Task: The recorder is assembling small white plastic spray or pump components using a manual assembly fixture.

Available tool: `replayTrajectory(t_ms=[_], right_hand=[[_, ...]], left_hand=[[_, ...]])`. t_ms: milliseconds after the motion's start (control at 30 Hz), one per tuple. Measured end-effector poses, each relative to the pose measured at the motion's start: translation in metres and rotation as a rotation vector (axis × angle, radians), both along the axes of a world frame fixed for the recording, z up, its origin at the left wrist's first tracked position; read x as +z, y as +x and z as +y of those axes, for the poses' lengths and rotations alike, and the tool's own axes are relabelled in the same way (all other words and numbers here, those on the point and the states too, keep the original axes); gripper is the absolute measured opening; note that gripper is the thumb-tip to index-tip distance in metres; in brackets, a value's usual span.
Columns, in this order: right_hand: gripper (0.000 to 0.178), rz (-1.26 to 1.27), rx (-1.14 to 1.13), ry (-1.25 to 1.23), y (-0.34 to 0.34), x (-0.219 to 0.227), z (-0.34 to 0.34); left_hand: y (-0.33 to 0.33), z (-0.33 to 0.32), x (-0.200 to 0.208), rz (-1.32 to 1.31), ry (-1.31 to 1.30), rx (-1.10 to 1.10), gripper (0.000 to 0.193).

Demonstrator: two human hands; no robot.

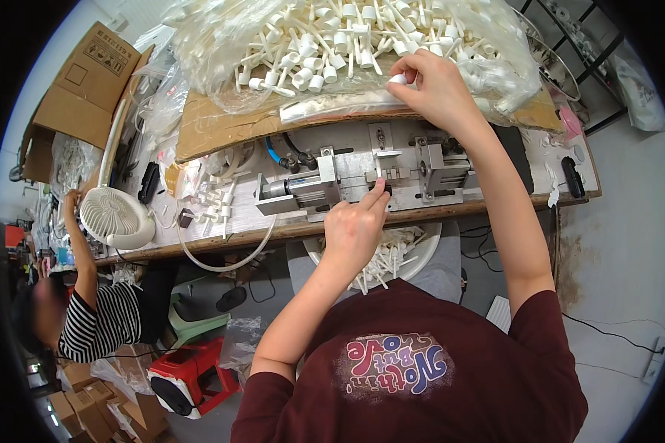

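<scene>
A small white cap of smooth, matt plastic [397, 78] is pinched in the right hand [436, 90], at the five o'clock edge of a heap of like white plastic pump parts [332, 44] lying in glossy, crinkled clear film [199, 37] on a rough, matt sheet of brown cardboard [214, 122]. The grey metal jig [362, 177] touched by the left hand [355, 229] is seen as dull, brushed metal, set on a worn, scuffed wooden bench [229, 229].

A small assembly workshop is shown: a metal press jig [369, 181] is mounted on a cluttered worktop [222, 232], with bagged white plastic parts [332, 44] and cardboard boxes [85, 81] stacked around.
</scene>
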State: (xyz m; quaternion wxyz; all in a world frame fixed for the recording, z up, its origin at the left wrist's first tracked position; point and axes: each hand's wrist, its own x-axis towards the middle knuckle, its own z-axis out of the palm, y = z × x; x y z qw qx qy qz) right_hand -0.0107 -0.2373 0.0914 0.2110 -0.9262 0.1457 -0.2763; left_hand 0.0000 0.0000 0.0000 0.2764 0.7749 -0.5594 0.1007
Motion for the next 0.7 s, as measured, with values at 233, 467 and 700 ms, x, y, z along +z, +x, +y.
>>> replayTrajectory(t_ms=[233, 467, 700], right_hand=[[0.022, -0.13, 0.161, 0.28, -0.064, -0.002, 0.053], [0.028, -0.224, 0.179, 0.022, -0.1, -0.037, 0.087], [0.029, -0.132, 0.159, -0.073, -0.123, -0.064, 0.094]], left_hand=[[-0.002, -0.007, -0.001, 0.001, -0.008, -0.013, 0.03], [0.012, -0.002, 0.008, -0.05, 0.021, -0.121, 0.029], [0.012, 0.0, 0.004, -0.019, -0.028, -0.179, 0.026]])
